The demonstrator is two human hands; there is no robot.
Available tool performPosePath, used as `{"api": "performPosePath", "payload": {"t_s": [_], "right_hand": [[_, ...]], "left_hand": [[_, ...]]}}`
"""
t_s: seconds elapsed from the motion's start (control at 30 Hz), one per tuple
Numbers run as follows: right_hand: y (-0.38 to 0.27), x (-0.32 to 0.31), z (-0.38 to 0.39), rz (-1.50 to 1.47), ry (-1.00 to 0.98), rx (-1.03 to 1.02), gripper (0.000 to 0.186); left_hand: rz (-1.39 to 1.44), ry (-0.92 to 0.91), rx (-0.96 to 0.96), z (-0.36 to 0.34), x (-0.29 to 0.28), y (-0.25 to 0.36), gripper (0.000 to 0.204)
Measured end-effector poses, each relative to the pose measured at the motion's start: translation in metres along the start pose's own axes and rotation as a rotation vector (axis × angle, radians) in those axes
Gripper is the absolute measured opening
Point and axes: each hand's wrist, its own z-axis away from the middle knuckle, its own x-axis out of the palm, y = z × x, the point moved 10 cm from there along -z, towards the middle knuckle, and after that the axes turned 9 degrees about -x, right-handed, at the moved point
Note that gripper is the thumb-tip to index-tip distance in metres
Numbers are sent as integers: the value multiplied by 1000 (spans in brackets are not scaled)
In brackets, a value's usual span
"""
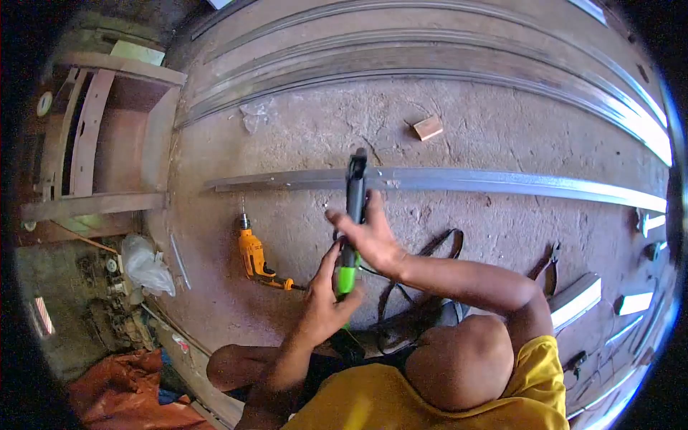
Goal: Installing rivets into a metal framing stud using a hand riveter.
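Note:
Upright in front of me is a long black hand tool with a bright green lower end; its exact kind is unclear. My left hand wraps around its lower part, near the green section. Higher up, my right hand grips the black body, with fingers on both sides of it. The tool's dark head overlaps a long grey metal bar lying across the floor in the view. A yellow drill with a bit fitted lies on the floor left of my hands.
A small wooden block rests beyond the bar. Long metal profiles stretch across the far side. Wooden furniture stands at the left. Pliers lie to my right, and a black strap lies near my right forearm.

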Motion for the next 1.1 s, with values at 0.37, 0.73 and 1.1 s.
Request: {"api": "performPosePath", "payload": {"t_s": [0.37, 0.73, 1.1], "right_hand": [[51, 45, 91, -403, -843, 267, 47], [-19, -9, 36, -383, -135, -88, 42], [-112, -19, 7, 822, -325, -522, 24]], "left_hand": [[-50, 100, -322, 41, -58, -5, 53], [-594, 682, 578, 1, 15, 40, 52], [612, 486, 53, -106, -15, -86, 28]]}}
